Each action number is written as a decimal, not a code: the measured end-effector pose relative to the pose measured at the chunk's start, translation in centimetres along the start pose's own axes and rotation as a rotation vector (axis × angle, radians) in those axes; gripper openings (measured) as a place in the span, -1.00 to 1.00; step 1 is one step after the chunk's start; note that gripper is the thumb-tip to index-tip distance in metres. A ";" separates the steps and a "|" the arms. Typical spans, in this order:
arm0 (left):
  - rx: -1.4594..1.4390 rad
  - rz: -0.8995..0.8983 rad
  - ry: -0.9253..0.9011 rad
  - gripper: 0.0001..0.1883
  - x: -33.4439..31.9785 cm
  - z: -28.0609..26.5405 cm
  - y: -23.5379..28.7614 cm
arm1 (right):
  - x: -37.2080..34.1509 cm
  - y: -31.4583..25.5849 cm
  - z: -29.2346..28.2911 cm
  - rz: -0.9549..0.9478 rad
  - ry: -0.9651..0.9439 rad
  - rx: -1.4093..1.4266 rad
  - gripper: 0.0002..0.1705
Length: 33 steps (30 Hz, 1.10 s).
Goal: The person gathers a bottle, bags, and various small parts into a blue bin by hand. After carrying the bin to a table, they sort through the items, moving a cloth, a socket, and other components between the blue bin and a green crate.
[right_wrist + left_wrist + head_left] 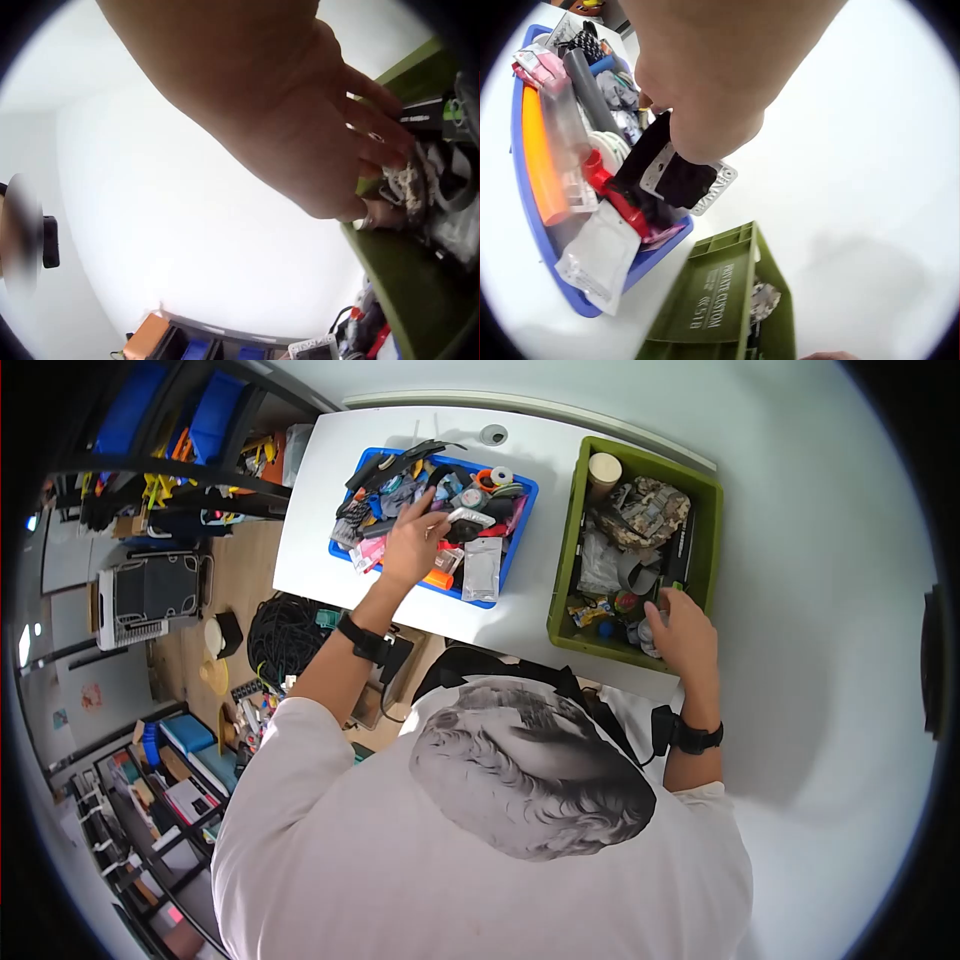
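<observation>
My left hand (pixel 410 545) is over the blue tray (pixel 514 555). It pinches a flat black piece with a white lettered frame (pixel 718 187), which overlaps the tray's heap in the head view. Fingers cover part of this piece. My right hand (pixel 684 632) reaches into the near right corner of the green bin (pixel 568 575). In the right wrist view its thumb and fingers curve around a roundish, clear-edged thing with pale contents (pixel 410 187). The hand hides much of that thing.
The blue tray holds an orange tube (pixel 541 154), a dark grey tube (pixel 589 94) and a white packet (pixel 482 568). In the green bin are a camouflage-patterned bundle (pixel 645 512) and a lidded cylinder (pixel 603 472). A wall (pixel 800 660) stands right of the white table (pixel 310 550).
</observation>
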<state>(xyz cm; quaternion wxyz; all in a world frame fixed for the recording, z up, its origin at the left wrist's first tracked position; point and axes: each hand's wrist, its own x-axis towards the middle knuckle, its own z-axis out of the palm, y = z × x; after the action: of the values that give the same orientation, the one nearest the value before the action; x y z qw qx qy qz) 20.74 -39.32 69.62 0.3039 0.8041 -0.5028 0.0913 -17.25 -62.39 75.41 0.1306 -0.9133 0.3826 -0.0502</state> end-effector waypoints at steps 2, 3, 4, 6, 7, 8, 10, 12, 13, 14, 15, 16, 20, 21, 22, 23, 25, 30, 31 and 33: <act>-0.212 -0.090 -0.019 -0.79 -0.5 -2.0 -0.1 | -0.2 -2.8 -1.4 -0.119 0.050 0.325 -0.62; -0.353 -0.170 -0.077 -0.79 -0.6 -3.3 -0.1 | -0.2 -4.2 -1.4 -0.138 0.053 0.315 -0.62; -0.355 -0.178 -0.055 -0.79 -1.1 -4.7 -0.1 | -0.3 -5.6 -1.4 -0.185 -0.014 0.489 -0.61; -0.910 -0.532 -0.384 -0.76 -3.0 -8.2 0.6 | -0.6 -8.9 -1.3 -0.295 -0.193 0.750 -0.49; -1.038 -0.432 -0.378 -0.73 -4.4 -9.4 0.9 | -0.7 -10.9 -0.8 -0.315 -0.198 0.738 -0.49; -1.053 -0.373 -0.367 -0.73 -5.9 -10.4 0.9 | -0.7 -13.2 -0.1 -0.301 -0.389 0.989 -0.42; -1.115 -0.262 -0.322 -0.73 -9.1 -12.4 0.7 | -1.2 -18.1 1.8 -0.299 -0.714 1.310 -0.29; -1.106 -0.169 -0.290 -0.75 -12.0 -15.1 0.1 | -2.2 -23.4 4.3 -0.283 -0.947 1.374 -0.21; -1.073 -0.058 -0.256 -0.76 -13.4 -16.4 -0.5 | -3.0 -26.1 5.4 -0.208 -1.001 1.374 -0.28; -1.051 -0.060 -0.240 -0.79 -14.9 -18.2 -1.0 | -3.3 -28.1 6.9 -0.203 -1.073 1.388 -0.31; -1.056 -0.073 -0.218 -0.80 -16.9 -19.1 -2.4 | -3.6 -30.1 8.6 -0.196 -1.149 1.401 -0.32; -1.055 -0.058 -0.166 -0.80 -18.8 -19.3 -3.8 | -3.8 -31.6 10.3 -0.199 -1.174 1.382 -0.32; -1.201 -0.137 0.055 -0.64 -26.4 -20.1 -9.5 | -6.1 -39.6 15.6 -0.142 -1.155 1.403 -0.29; -1.295 -0.241 0.153 -0.57 -28.1 -20.3 -10.4 | -7.0 -41.4 16.7 -0.127 -1.090 1.373 -0.29; -1.393 -0.514 0.184 -0.57 -29.9 -20.7 -11.4 | -7.6 -43.4 17.9 -0.152 -1.018 1.350 -0.36; -1.482 -0.791 0.208 -0.56 -31.2 -21.1 -12.3 | -7.5 -44.5 19.4 -0.150 -1.052 1.323 -0.36; -1.601 -0.935 0.297 -0.68 -34.0 -20.7 -14.6 | -7.0 -47.0 23.5 -0.310 -0.850 1.076 -0.43; -1.235 -1.161 0.334 -0.82 -40.5 -13.9 -21.9 | -4.0 -50.2 30.3 -0.801 -0.725 0.390 -0.44; -1.207 -1.243 0.368 -0.81 -42.1 -11.2 -24.0 | -2.2 -49.9 31.5 -0.926 -0.528 0.130 -0.42; -0.972 -1.332 0.316 -0.77 -45.4 -6.3 -27.7 | 1.8 -48.5 33.0 -1.121 -0.279 -0.160 -0.39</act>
<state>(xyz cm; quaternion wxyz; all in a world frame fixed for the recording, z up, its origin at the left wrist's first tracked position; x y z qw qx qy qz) 24.01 7.11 43.08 0.6739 0.6900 0.1423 -0.2225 23.56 -24.44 57.11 0.0639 -0.9813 -0.1774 0.0381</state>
